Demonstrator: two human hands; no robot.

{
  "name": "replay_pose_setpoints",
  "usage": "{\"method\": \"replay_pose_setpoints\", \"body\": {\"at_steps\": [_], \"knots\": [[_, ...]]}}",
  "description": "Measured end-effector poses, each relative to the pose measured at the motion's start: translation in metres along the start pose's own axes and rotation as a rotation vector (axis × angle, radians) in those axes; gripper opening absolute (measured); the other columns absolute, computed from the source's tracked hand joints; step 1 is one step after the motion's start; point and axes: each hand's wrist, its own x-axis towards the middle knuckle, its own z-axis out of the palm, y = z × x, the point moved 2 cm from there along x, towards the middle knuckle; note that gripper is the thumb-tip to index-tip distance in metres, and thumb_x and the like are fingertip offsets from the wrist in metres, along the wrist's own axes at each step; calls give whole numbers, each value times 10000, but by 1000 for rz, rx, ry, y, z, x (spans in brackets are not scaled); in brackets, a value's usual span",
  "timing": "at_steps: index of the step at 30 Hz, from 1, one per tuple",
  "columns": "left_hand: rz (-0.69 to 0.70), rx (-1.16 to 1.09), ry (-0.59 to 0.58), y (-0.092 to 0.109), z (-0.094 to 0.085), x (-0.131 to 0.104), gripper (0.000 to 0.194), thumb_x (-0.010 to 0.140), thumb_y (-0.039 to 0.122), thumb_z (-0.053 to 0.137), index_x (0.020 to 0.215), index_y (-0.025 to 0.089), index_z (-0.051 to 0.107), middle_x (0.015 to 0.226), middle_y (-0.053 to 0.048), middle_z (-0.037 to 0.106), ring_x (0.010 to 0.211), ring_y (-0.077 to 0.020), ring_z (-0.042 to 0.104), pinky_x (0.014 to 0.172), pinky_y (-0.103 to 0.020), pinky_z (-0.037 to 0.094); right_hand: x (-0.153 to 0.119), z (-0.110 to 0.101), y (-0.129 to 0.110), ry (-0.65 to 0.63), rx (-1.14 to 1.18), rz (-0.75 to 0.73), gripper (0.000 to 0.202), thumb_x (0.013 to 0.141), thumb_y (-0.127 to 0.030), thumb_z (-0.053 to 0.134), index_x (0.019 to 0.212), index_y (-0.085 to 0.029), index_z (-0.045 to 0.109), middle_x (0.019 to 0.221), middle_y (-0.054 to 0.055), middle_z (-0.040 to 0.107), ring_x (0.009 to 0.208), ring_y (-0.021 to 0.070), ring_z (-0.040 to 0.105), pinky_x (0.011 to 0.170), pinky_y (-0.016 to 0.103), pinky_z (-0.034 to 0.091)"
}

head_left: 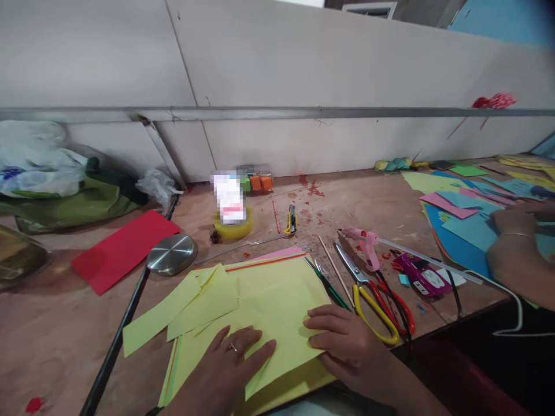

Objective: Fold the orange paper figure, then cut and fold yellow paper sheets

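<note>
Head view: left hand (pixel 225 370) lies flat, fingers spread, on the folded yellow paper sheet (pixel 264 312) at the near edge of the brown wooden table (pixel 52 341); right hand (pixel 347 344), fingers curled, presses its right edge. Firm, even pressure would sharpen the crease. Yellow-handled scissors (pixel 368 294) crowd the right; open room lies left.

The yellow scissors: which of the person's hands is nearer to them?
Right. The right hand lies on the paper just beside the yellow scissors; the left hand presses farther over.
</note>
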Motion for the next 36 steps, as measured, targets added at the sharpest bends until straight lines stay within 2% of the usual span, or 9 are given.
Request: {"method": "replay_pose_setpoints", "body": {"at_steps": [3, 7, 11, 15, 18, 21, 24, 27, 36], "knots": [[-62, -95, 104, -2, -1, 2, 629, 728, 174, 599, 1340, 285, 513, 1256, -89, 652, 1169, -268, 591, 1023, -461, 431, -2, 5, 5, 6, 145, 78, 146, 858, -100, 536, 841, -207, 635, 917, 62, 738, 961, 171, 672, 857, 317, 546], [-255, -312, 309, -6, -4, 6, 315, 844, 161, 445, 1015, 254, 693, 963, -39, 737, 902, -191, 681, 818, -305, 535, -8, 14, 19, -45, 289, 405, 87, 823, -208, 628, 903, -190, 658, 895, 54, 728, 836, 173, 687, 742, 275, 551], [-479, -482, 315, -9, -7, 13, 399, 904, 381, 417, 552, 210, 493, 519, 32, 507, 503, -129, 501, 469, -211, 407, -10, 20, 31, -106, 292, 641, 151, 873, -312, 583, 860, -186, 665, 750, -4, 679, 679, 139, 625, 598, 225, 475], [-497, -476, 376, -13, -10, 21, 328, 830, 346, 444, 532, 215, 404, 619, 15, 500, 604, -146, 510, 558, -240, 412, 0, 20, 36, -111, 169, 764, 203, 885, -329, 560, 740, -192, 600, 565, -62, 515, 537, 112, 488, 493, 214, 349], [-562, -418, 314, -16, -12, 26, 283, 775, 321, 446, 525, 229, 351, 548, 38, 423, 574, -154, 474, 559, -255, 374, 13, 18, 37, -157, -35, 760, 166, 850, -271, 608, 705, -195, 579, 600, -45, 535, 576, 136, 518, 540, 241, 379], [-620, -394, 262, -17, -13, 29, 257, 749, 313, 424, 524, 234, 327, 540, 42, 408, 557, -153, 443, 549, -261, 338, 24, 17, 36, -152, -121, 639, 70, 791, -203, 680, 826, -187, 621, 902, 41, 650, 846, 198, 615, 730, 303, 468], [-638, -397, 255, -18, -13, 31, 237, 732, 302, 416, 524, 232, 328, 543, 41, 409, 551, -150, 429, 549, -264, 319, 31, 16, 36, -187, -66, 599, 397, 757, -248, 744, 1123, -192, 599, 1187, 96, 611, 1110, 248, 570, 907, 368, 453], [-636, -419, 259, -20, -11, 31, 229, 726, 312, 416, 524, 232, 344, 544, 37, 416, 550, -153, 434, 549, -268, 321, 37, 15, 40, -277, -68, 676, 612, 706, -367, 798, 1242, -201, 553, 1218, 104, 598, 1113, 270, 566, 895, 379, 448], [-476, -532, 457, -18, -9, 24, 273, 787, 325, 478, 536, 224, 442, 629, -3, 505, 607, -169, 507, 576, -280, 404, 39, 18, 48, -281, 104, 661, 268, 573, -247, 852, 693, -190, 620, 802, -1, 626, 839, 201, 561, 701, 277, 388]]}}
